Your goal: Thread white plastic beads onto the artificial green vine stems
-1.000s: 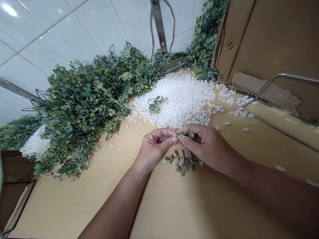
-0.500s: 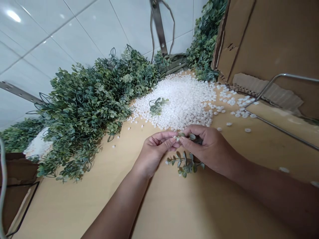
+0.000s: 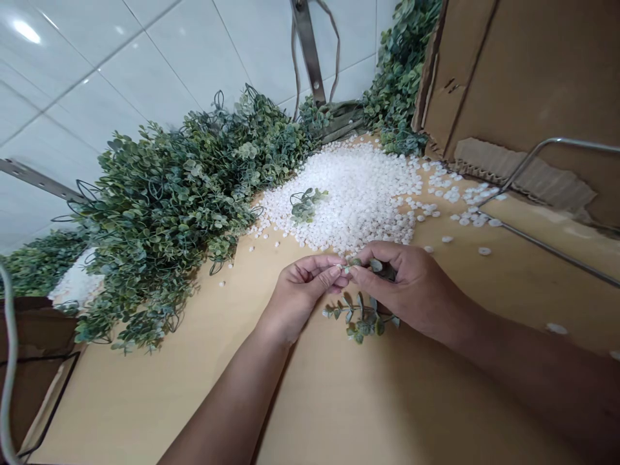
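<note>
My right hand [image 3: 402, 274] is closed on an artificial leaf sprig [image 3: 365, 320], whose leafy end hangs below the fingers over the tabletop. Another tip of the sprig shows between the right thumb and forefinger. My left hand [image 3: 310, 281] pinches a small white plastic piece at that tip, and both sets of fingertips meet there. Just beyond the hands spreads a heap of small white plastic pieces [image 3: 358, 194]. A loose leaf sprig [image 3: 307, 205] lies on its left part.
A large pile of artificial greenery [image 3: 174, 187] lies to the left against the tiled wall [image 3: 184, 58]. Cardboard [image 3: 527, 77] stands at the right, with a bent metal rod [image 3: 542, 242] before it. Stray white pieces dot the wooden table [image 3: 194, 387].
Both hands stay almost in place, fingertips together at the sprig's tip. The view has shifted very slightly.
</note>
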Tool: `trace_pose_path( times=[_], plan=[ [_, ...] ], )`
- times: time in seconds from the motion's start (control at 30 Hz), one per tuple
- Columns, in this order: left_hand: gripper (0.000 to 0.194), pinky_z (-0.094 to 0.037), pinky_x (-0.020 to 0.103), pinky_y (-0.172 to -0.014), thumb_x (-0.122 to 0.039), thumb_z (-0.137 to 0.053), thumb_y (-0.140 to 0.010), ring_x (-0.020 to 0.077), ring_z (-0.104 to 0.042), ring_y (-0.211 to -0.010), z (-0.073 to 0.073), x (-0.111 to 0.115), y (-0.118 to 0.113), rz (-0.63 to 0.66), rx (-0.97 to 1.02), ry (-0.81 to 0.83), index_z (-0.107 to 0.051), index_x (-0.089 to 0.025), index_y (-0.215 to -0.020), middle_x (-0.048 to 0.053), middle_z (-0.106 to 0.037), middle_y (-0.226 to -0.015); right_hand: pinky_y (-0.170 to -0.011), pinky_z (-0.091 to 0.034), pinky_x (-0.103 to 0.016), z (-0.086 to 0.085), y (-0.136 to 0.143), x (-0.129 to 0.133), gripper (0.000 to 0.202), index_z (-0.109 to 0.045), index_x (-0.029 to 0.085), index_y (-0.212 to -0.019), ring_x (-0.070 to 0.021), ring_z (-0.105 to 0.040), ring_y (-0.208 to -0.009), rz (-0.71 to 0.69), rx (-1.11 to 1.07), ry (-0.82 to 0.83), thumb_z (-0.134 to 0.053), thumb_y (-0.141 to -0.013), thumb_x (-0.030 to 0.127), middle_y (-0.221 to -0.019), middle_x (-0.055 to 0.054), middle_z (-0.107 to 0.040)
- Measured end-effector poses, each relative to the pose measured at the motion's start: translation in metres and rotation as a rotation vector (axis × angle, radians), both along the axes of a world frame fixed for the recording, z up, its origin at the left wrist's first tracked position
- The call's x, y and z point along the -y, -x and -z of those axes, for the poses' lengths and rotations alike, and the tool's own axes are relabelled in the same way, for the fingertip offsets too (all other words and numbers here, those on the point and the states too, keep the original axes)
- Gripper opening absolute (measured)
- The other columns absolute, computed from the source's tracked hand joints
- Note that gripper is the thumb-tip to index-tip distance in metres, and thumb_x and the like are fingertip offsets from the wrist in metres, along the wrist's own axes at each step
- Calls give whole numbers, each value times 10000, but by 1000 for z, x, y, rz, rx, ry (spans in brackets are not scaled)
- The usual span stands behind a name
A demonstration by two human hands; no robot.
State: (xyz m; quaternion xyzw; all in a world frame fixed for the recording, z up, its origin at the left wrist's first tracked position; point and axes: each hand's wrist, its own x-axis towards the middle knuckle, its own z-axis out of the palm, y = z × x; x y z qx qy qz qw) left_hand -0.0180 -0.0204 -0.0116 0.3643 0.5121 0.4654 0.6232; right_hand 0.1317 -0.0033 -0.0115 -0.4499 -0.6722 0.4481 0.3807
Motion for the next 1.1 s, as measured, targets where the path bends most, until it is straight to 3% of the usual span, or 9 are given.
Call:
trace_pose_path(
  times=[0.2, 1.1],
  plan=[
    [207, -448, 160, -593, -233, -798, -514, 60, -568, -581, -1, -1, 1, -46, 61, 33, -709, -149, -681, -2, -647, -585, -456, -315, -212, 4, 1, 1, 160, -495, 170, -563, -80, -388, -487, 17, 16, -88, -521, -720, 177, -516, 37, -424],
    [246, -476, 146, -559, -199, -821, -465, 65, -594, -531, -2, 0, -6, -111, 139, 95, -716, -118, -672, 24, -687, -577, -476, -334, -215, 6, 3, 3, 175, -462, 172, -543, -92, -409, -507, 31, 9, -155, -485, -717, 173, -516, 28, -434]
  ],
)
